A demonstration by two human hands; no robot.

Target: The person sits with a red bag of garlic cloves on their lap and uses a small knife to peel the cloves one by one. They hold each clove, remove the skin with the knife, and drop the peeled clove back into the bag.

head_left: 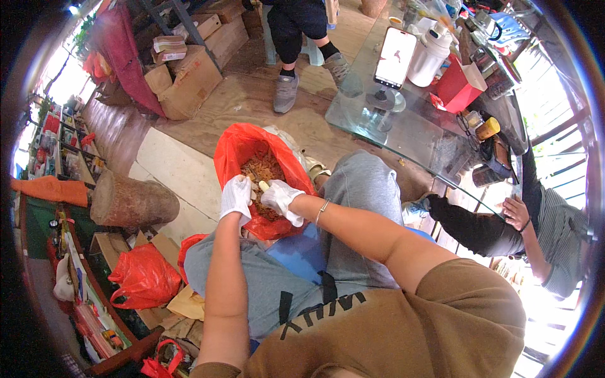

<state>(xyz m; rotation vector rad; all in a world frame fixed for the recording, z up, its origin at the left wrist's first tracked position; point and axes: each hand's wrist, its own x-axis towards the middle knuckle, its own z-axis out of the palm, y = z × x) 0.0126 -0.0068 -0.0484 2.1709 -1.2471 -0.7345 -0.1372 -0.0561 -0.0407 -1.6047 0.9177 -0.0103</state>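
Both my hands wear white knit gloves and work over a red plastic bag (236, 141) between my knees. Its mouth is spread wide, and loose reddish-brown shavings or strips (264, 163) fill the inside. My left hand (235, 194) pinches a small tan piece (245, 178), too small to identify. In my right hand (282, 197) is a small tool with a pale yellow handle (263, 185); its tip points toward the left hand's piece, and I cannot tell whether they touch. Gloved fingers hide part of both things.
To the right stands a glass-topped table (401, 137) bearing a phone on a stand (395, 59), a white jug (429, 56) and a red box (458, 85). One person's legs (288, 56) are ahead; another person (557, 227) sits right. A log stump (134, 198) and red bag (146, 276) lie left.
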